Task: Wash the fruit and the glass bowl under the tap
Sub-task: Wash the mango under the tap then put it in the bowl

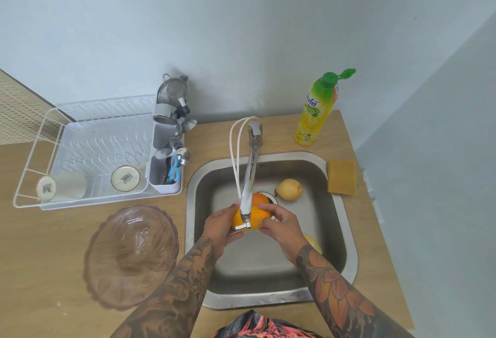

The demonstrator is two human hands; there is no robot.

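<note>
Left hand (221,226) and right hand (280,226) clasp an orange (248,219), apparently under the tap (249,176).

wood counter (48,270), glass bowl (131,255), dish rack (88,149), soap btl (318,112), sponge (341,176)

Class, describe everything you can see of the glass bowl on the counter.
The glass bowl is pinkish-tinted, transparent, with a scalloped rim and moulded ribs. It sits upright on the wooden counter, left of the sink and in front of the dish rack. Nothing lies in it; droplets seem to glint inside. Neither hand touches it, though the left forearm crosses near its rim.
</note>
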